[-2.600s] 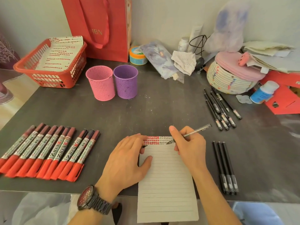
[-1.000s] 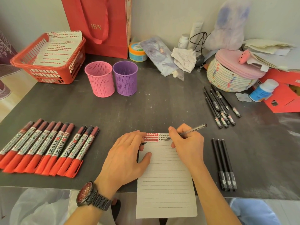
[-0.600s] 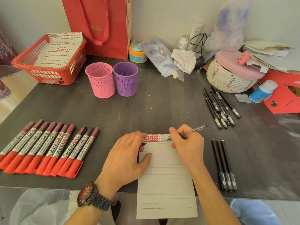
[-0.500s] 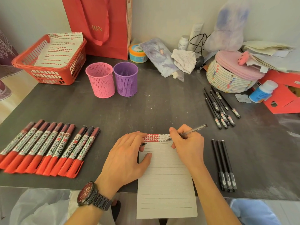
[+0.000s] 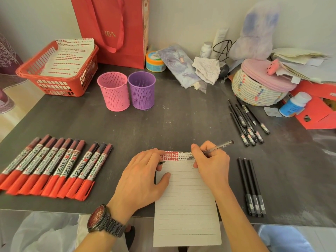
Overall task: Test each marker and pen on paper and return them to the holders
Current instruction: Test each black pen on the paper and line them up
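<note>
The pen (image 5: 216, 148) is just right of centre frame, pinched in the right hand (image 5: 211, 164) in a normal writing grip; its tip is down on the top strip of the lined paper (image 5: 185, 206), right at the red and black scribbles, and its back end pokes out past the knuckles toward the upper right; the left hand (image 5: 143, 177) lies flat-ish on the paper's left edge with relaxed fingers; a small dark tip sticks out from under them, can't tell what it is; three black pens (image 5: 251, 186) lie side by side just right of the writing arm, with a looser bunch of black pens (image 5: 245, 122) above them; a row of red markers (image 5: 54, 168) fills the lower left; the pink holder (image 5: 114, 91) and purple holder (image 5: 142, 90) stand touching, upper middle, only their mesh walls showing inside; the red basket (image 5: 54, 87), upper left, holds sheets (image 5: 67, 57) covered in red marks.
</note>
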{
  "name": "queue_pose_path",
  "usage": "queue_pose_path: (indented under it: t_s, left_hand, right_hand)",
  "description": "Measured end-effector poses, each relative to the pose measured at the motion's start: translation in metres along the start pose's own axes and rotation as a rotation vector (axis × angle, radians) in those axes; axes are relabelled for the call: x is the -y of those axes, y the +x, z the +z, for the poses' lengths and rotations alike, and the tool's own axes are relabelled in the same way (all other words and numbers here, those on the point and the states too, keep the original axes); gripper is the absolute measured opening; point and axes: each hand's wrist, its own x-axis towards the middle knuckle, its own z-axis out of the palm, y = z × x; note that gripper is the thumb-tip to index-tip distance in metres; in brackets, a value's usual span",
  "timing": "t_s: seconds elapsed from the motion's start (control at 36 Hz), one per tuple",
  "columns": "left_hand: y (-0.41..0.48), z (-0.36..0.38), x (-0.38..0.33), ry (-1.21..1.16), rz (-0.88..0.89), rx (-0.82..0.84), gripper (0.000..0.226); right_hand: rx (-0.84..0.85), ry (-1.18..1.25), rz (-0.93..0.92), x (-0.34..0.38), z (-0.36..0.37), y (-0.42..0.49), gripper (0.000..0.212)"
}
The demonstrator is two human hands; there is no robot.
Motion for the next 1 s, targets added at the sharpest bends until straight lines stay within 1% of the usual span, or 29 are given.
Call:
queue_pose_path:
  t_s: [0.22,0.33,0.39,0.42,0.47,0.56,0.67,0.72,0.78,0.83,1.0]
  left_hand:
    - [-0.001,0.002,0.002,0.033,0.022,-0.037,0.045]
    - [-0.002,0.002,0.002,0.029,0.026,-0.042,0.044]
    - [-0.002,0.002,0.002,0.025,0.029,-0.038,0.045]
    - [-0.002,0.002,0.002,0.024,0.029,-0.032,0.044]
    - [-0.002,0.003,0.003,0.026,0.025,-0.018,0.042]
    - [-0.002,0.004,0.004,0.010,0.030,-0.029,0.037]
    - [-0.002,0.001,0.002,-0.044,0.061,-0.076,0.022]
    - [-0.003,-0.002,0.001,-0.068,0.074,-0.106,0.018]
    - [-0.005,-0.003,0.001,-0.064,0.079,-0.132,0.024]
    - [-0.006,-0.004,0.001,-0.052,0.074,-0.138,0.031]
    - [-0.002,-0.001,0.004,-0.091,0.015,-0.087,0.037]
  right_hand:
    - [-0.094,0.095,-0.018,-0.001,-0.002,-0.001,0.038]
    - [-0.133,0.162,-0.035,0.007,-0.004,-0.005,0.034]
    - [-0.087,0.262,-0.057,0.011,-0.008,-0.008,0.020]
    - [-0.047,0.321,-0.076,0.013,-0.010,-0.010,0.017]
    - [0.027,0.422,-0.085,0.013,-0.014,-0.015,0.024]
    - [0.099,0.529,-0.034,0.012,-0.016,-0.024,0.030]
    - [0.108,0.584,0.045,0.005,-0.011,-0.033,0.023]
    - [0.084,0.595,0.045,0.002,-0.010,-0.035,0.029]
    - [0.066,0.611,0.043,0.001,-0.009,-0.035,0.034]
    - [0.052,0.622,0.047,0.000,-0.009,-0.034,0.032]
    - [0.073,0.631,0.021,0.002,-0.009,-0.036,0.032]
